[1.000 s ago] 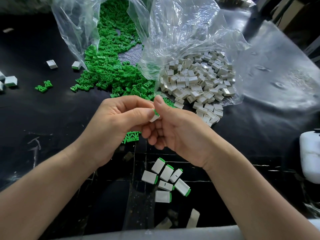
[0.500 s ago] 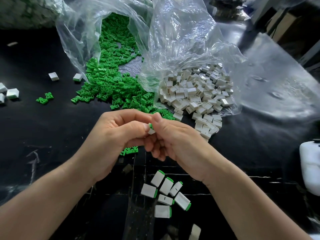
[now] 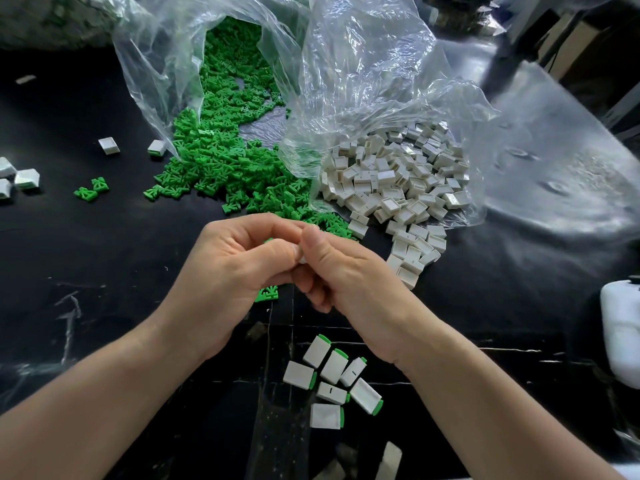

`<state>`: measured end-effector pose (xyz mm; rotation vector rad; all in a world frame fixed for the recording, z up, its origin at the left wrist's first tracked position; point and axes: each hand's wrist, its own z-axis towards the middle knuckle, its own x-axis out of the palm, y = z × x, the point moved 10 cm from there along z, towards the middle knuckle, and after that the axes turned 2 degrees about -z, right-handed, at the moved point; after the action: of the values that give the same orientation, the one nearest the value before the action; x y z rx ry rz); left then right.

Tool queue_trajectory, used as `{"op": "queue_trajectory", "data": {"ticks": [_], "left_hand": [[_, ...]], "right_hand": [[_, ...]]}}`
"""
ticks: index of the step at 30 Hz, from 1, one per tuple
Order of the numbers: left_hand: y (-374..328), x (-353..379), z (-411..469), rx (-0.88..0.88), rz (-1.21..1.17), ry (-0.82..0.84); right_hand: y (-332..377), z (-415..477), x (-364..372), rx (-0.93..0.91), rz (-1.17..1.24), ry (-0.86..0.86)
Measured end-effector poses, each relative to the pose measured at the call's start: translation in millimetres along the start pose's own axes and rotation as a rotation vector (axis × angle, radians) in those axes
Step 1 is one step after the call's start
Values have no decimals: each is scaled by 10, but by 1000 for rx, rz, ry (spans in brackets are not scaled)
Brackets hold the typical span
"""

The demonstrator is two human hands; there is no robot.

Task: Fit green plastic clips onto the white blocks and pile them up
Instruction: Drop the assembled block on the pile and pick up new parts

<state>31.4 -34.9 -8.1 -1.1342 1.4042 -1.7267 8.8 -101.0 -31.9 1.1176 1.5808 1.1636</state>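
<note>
Above the table [image 3: 104, 254], the left hand [image 3: 228, 268] and right hand [image 3: 349, 275] pinch one white block [image 3: 302, 259], likely seating its clip. Next it should join the finished pile [image 3: 332, 379].

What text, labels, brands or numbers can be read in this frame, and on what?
None readable.
The clear bags, green clips, white blocks and finished pieces carry no print.
The white container at the right edge shows no label.
The boxes at top right are too dark and blurred to tell.
</note>
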Motion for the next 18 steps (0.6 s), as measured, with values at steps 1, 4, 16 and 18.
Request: {"op": "queue_trajectory", "data": {"ticks": [1,4,16,18], "left_hand": [[-3,1,-2,5,-8,-7],[2,8,-9,5,-33,-21],[17,3,-11,-35,-26,15],[42,-16,-5,-52,8,18]], "right_hand": [[0,7,-14,-10,-28,-19],[38,14,-25,-46,-72,-53],[86,11,-16,-93,-90,-58],[75,9,-49,-59,-165,-42]]}}
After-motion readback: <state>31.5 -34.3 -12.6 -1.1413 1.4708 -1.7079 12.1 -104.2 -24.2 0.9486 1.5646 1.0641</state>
